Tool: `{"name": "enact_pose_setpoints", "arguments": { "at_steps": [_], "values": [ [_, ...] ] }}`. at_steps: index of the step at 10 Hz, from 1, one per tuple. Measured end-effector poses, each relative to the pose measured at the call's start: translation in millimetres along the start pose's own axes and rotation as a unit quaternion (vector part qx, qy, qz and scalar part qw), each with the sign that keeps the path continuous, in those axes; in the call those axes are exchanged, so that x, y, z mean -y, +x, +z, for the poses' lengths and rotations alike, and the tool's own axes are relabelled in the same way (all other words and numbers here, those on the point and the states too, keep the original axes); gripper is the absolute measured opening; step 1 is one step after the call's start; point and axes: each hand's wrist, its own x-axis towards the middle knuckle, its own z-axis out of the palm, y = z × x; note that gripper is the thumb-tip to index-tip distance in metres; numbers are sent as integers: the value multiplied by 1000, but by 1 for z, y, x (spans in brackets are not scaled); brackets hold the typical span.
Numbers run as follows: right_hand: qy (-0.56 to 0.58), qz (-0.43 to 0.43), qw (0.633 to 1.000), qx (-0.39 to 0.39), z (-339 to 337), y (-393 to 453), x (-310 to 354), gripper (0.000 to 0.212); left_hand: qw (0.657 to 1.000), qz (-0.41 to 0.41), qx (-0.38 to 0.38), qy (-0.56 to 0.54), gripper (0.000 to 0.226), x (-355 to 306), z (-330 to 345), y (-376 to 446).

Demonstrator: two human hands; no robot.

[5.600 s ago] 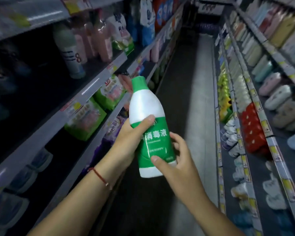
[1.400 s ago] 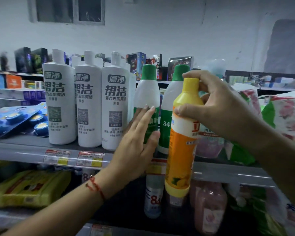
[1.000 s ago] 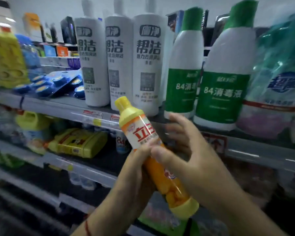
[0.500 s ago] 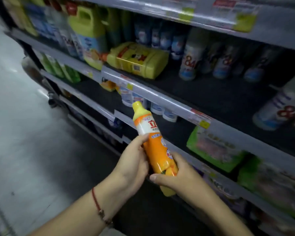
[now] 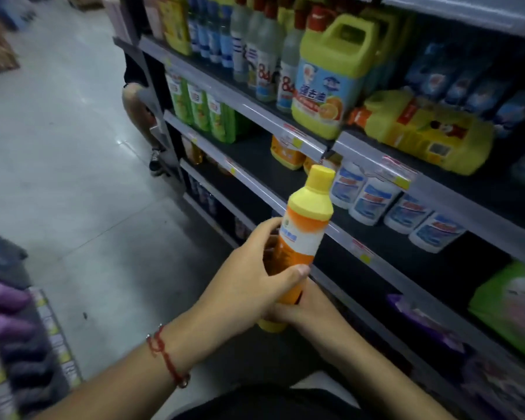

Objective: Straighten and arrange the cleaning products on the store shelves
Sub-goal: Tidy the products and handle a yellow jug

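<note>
Near the middle of the frame, the orange bottle point(image 5: 297, 247) with a yellow cap stood almost upright in both hands, in front of the shelves point(image 5: 376, 253) and off them. The left hand point(image 5: 252, 286) curled around its middle, thumb across the front. The right hand point(image 5: 303, 307) gripped its lower part from below. In the upper right, a yellow jug point(image 5: 331, 83) stood upright on a shelf, beside another yellow jug point(image 5: 428, 131) lying on its side.

Dim store aisle, glossy grey concrete floor point(image 5: 73, 177) catching some light. Dark metal shelving point(image 5: 285, 165) runs along the right, silver price-tag rails point(image 5: 264, 112) on each edge.
</note>
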Motion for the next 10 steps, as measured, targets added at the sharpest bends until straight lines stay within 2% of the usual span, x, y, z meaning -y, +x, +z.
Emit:
{"name": "enact_pose_setpoints", "arguments": {
  "at_steps": [1, 2, 3, 4, 5, 6, 7, 8, 10],
  "values": [
    [-163, 8, 987, -6, 6, 24, 5, 53, 998, -12, -54, -39, 69, 38, -36, 10],
    [-219, -24, 971, -91, 16, 53, 12, 55, 968, -102, -104, -202, 59, 69, -66, 16],
    [-394, -101, 911, -70, 30, 86, 32, 67, 900, -205, -117, -367, 65, 90, -94, 22],
    [-400, -131, 907, -24, 44, 116, 43, 77, 865, -230, -137, -424, 71, 101, -128, 37],
    [-306, -105, 946, 15, 54, 157, 51, 77, 866, -227, -158, -416, 71, 106, -167, 70],
    [-195, -78, 977, 19, 51, 210, 66, 70, 888, -211, -163, -375, 57, 103, -204, 117],
    [-131, -63, 989, 13, 42, 275, 85, 63, 911, -185, -175, -326, 55, 85, -239, 174],
    [-54, -69, 996, -21, 31, 337, 111, 60, 935, -137, -190, -264, 62, 55, -274, 232],
    [7, -114, 993, -40, 6, 434, 198, 59, 951, -3, -235, -199, 36, -20, -344, 328]
  ]
}}
